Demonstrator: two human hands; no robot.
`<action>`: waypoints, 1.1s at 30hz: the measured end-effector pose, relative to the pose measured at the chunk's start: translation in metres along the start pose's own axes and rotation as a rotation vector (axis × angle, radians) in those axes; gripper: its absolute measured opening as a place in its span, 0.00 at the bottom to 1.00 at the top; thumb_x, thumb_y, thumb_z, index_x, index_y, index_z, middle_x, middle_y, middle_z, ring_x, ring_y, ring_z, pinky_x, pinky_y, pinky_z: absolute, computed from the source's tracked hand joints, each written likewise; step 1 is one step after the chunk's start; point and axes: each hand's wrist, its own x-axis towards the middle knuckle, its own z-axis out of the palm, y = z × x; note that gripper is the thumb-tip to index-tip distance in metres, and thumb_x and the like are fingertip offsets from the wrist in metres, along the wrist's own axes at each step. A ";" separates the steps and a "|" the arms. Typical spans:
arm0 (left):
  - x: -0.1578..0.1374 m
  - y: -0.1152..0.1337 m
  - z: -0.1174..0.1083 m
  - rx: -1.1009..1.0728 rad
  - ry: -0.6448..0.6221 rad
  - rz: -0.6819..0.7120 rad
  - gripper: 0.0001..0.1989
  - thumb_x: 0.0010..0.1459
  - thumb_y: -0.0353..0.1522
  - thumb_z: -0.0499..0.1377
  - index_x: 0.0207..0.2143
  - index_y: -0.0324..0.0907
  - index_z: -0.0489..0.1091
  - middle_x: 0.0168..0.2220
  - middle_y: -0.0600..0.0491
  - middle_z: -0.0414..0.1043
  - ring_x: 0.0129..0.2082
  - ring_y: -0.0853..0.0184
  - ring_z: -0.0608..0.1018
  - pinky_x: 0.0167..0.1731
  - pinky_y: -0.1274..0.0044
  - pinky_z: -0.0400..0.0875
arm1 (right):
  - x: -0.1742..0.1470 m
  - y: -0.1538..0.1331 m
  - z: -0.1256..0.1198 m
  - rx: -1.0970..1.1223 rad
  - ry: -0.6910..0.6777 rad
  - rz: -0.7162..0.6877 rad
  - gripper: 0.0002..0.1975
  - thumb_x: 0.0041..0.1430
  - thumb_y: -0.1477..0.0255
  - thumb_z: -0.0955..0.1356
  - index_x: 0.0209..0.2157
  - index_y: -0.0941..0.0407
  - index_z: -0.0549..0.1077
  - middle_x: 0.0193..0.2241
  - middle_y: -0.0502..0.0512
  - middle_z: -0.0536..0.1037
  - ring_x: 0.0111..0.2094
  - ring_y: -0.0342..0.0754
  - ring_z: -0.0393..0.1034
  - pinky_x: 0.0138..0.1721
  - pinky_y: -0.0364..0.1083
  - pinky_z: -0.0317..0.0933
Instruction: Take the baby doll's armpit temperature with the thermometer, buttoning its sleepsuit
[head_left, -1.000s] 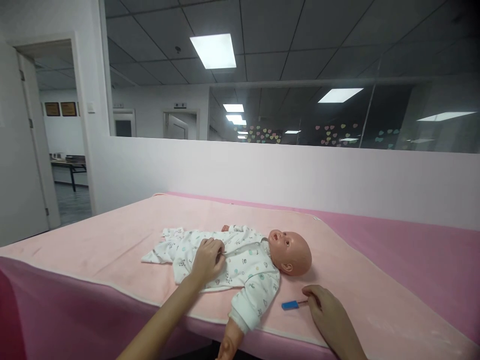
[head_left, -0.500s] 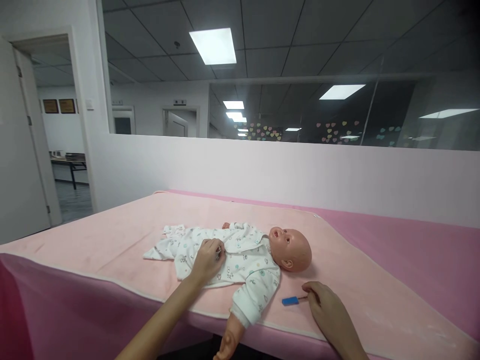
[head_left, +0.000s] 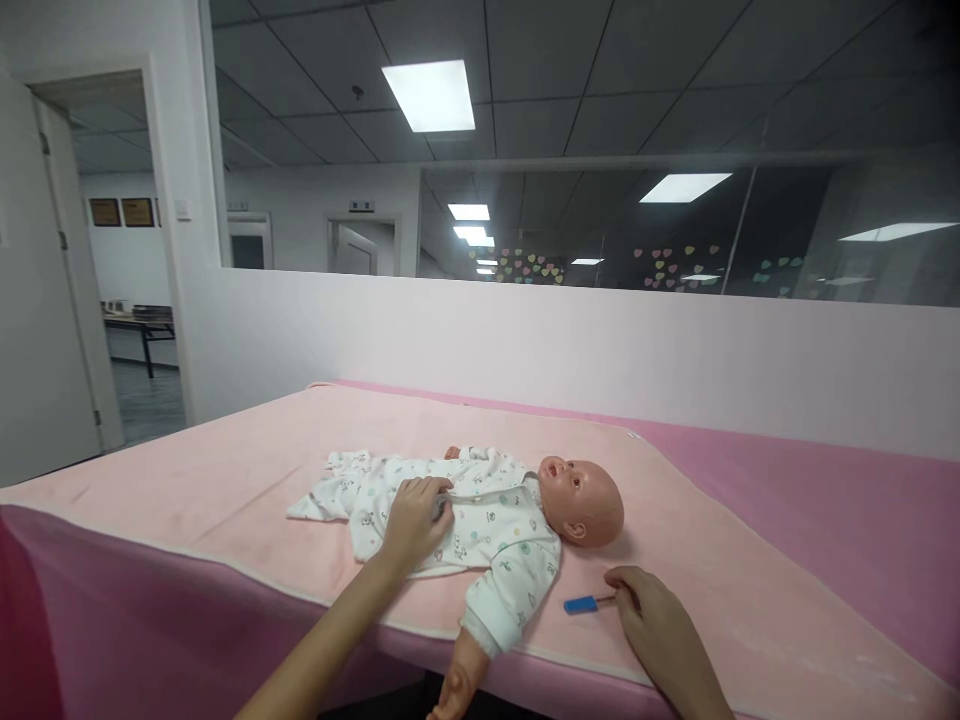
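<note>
A baby doll (head_left: 487, 530) in white printed clothes lies on its back, its bald head (head_left: 585, 500) to the right. My left hand (head_left: 420, 520) rests on the doll's belly with curled fingers, by the front edge of the top. A small greyish thing shows between thumb and fingers, too small to name. Right of the doll's sleeve, my right hand (head_left: 660, 620) is closed in a pinch on the thin dark stem of a small tool with a flat blue end (head_left: 580, 605). That blue end points left, low over or on the pink blanket. Its kind is unclear.
A pale pink blanket (head_left: 225, 470) covers the table over a darker pink cloth (head_left: 825, 520). One doll arm (head_left: 459, 680) hangs past the front edge. Behind stands a low white wall (head_left: 600, 350) with glass above. An open doorway (head_left: 142, 300) is at left.
Both hands stay in nearly the same places, and the doll lies still. The whole view has shifted very slightly. The left fingers have moved a little around the small greyish thing.
</note>
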 end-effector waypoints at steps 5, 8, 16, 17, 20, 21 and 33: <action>0.000 0.000 -0.001 -0.006 0.047 -0.007 0.08 0.51 0.28 0.50 0.34 0.42 0.65 0.32 0.53 0.71 0.33 0.66 0.71 0.38 0.71 0.62 | 0.001 0.003 0.003 0.002 0.006 -0.016 0.17 0.53 0.73 0.54 0.35 0.59 0.70 0.37 0.58 0.74 0.41 0.50 0.67 0.45 0.48 0.57; -0.001 0.000 -0.001 -0.001 0.062 -0.025 0.07 0.52 0.28 0.50 0.34 0.43 0.65 0.30 0.54 0.71 0.31 0.66 0.70 0.36 0.72 0.62 | 0.001 0.005 0.005 0.005 0.013 -0.022 0.16 0.53 0.73 0.54 0.35 0.59 0.70 0.37 0.58 0.74 0.41 0.49 0.67 0.45 0.47 0.57; -0.001 -0.002 -0.001 -0.039 0.072 -0.013 0.07 0.54 0.29 0.49 0.32 0.43 0.66 0.28 0.54 0.71 0.29 0.67 0.70 0.35 0.73 0.63 | 0.000 0.006 0.005 0.004 0.002 -0.008 0.16 0.53 0.74 0.54 0.35 0.59 0.70 0.37 0.57 0.74 0.41 0.49 0.67 0.45 0.46 0.57; -0.001 -0.002 -0.001 -0.048 0.075 -0.012 0.07 0.54 0.28 0.49 0.32 0.43 0.66 0.29 0.54 0.71 0.30 0.67 0.70 0.35 0.73 0.63 | 0.001 0.006 0.006 0.003 0.001 -0.009 0.16 0.53 0.74 0.54 0.35 0.59 0.70 0.37 0.58 0.74 0.41 0.49 0.67 0.45 0.46 0.56; -0.002 -0.002 -0.002 -0.076 0.075 0.002 0.08 0.55 0.28 0.49 0.32 0.43 0.66 0.30 0.54 0.71 0.31 0.66 0.70 0.36 0.72 0.63 | 0.001 0.008 0.007 0.000 -0.004 -0.013 0.17 0.54 0.73 0.53 0.36 0.59 0.70 0.37 0.58 0.74 0.41 0.49 0.67 0.46 0.46 0.56; -0.002 -0.002 -0.002 -0.083 0.075 0.007 0.08 0.55 0.27 0.49 0.32 0.43 0.66 0.30 0.54 0.72 0.31 0.66 0.70 0.36 0.72 0.63 | 0.002 0.008 0.008 -0.002 -0.007 -0.014 0.17 0.54 0.73 0.53 0.36 0.59 0.70 0.37 0.58 0.74 0.41 0.49 0.67 0.45 0.46 0.56; -0.001 -0.001 -0.004 -0.003 0.075 -0.011 0.08 0.53 0.29 0.50 0.35 0.43 0.66 0.33 0.52 0.71 0.35 0.63 0.69 0.38 0.70 0.62 | 0.001 0.001 -0.005 -0.182 0.065 0.131 0.18 0.54 0.73 0.53 0.36 0.60 0.71 0.38 0.60 0.74 0.41 0.51 0.68 0.41 0.45 0.57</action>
